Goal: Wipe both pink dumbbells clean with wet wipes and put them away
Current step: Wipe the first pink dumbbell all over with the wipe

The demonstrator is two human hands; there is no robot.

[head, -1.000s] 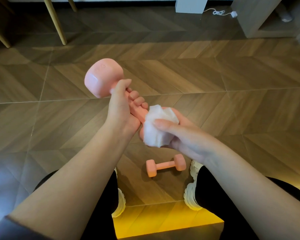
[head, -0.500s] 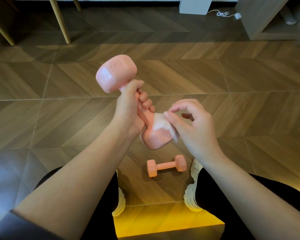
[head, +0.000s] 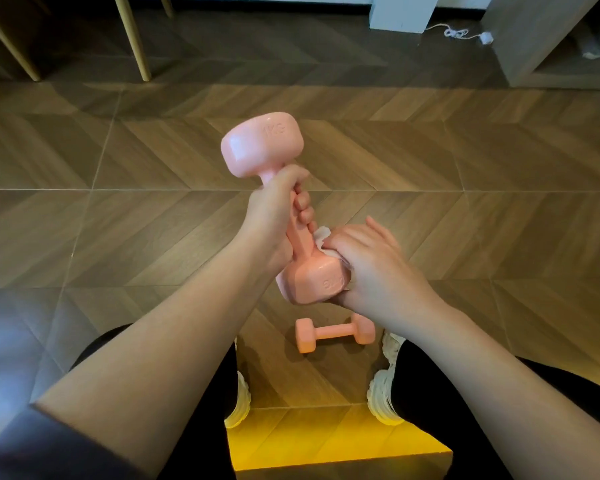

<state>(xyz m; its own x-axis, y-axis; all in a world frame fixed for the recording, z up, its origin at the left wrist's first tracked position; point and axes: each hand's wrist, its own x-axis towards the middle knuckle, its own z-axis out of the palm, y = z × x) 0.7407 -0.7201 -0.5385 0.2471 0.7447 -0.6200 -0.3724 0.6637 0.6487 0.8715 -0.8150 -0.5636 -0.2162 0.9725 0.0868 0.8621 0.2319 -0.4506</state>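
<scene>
- The herringbone wood floor [head: 465, 220] lies under everything; I am looking down on it past my knees.
- The pink dumbbell I am holding [head: 300, 237] is up off the floor in front of me. Its long axis is steeply tilted, with the far head [head: 262, 143] up and to my left and the near head [head: 314, 280] low and toward me.
- My left hand [head: 271, 216] is wrapped round the handle, just under the far head.
- My right hand [head: 371, 268] cups the near head from the right, pressing the wipe to it, so I judge it would have to reach up past my left fist to wipe the far head.
- The second pink dumbbell [head: 335, 332] lies crosswise on the floor between my shoes, directly below my hands, closer to my right.
- Only a white corner of the wet wipe [head: 321, 235] shows above my right fingers.
</scene>
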